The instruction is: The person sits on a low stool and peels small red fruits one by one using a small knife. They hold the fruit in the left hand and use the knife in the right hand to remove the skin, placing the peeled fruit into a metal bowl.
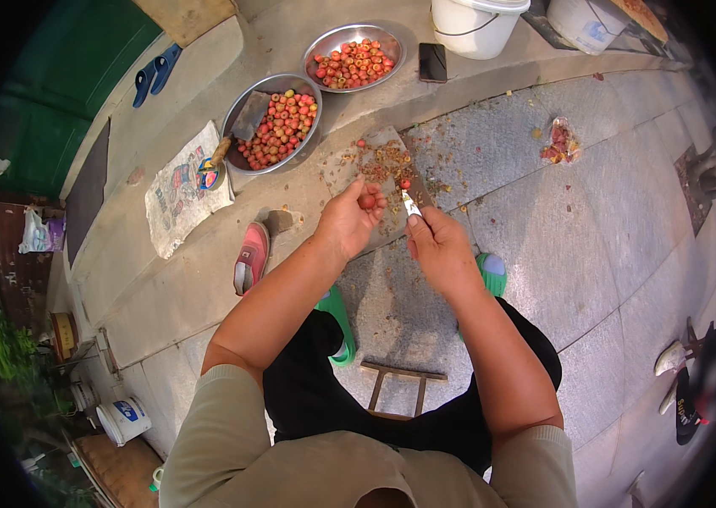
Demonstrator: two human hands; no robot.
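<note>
My left hand point(353, 219) is held palm up with a small red fruit point(367, 201), hawthorn-like, in its curled fingers. Gripped in my right hand point(441, 247) is a small knife-like tool point(410, 206) with a pale patterned surface. Another red fruit point(405, 184) appears at the tool's tip; whether it touches the tip I cannot tell. Below both hands, brown and yellow fruit scraps point(386, 160) litter the step and paving. Ahead, one steel bowl point(281, 81) contains whole-looking red fruits point(278, 127), and a farther steel bowl point(331, 44) contains fruits with hollowed centres point(354, 66).
A cleaver point(251, 116) rests in the nearer bowl, its handle over the rim by a printed sack point(186, 197). A phone point(432, 62) and white bucket point(478, 28) stand farther right. A pink shoe point(253, 257) sits left; another person's shoe point(670, 359) shows far right.
</note>
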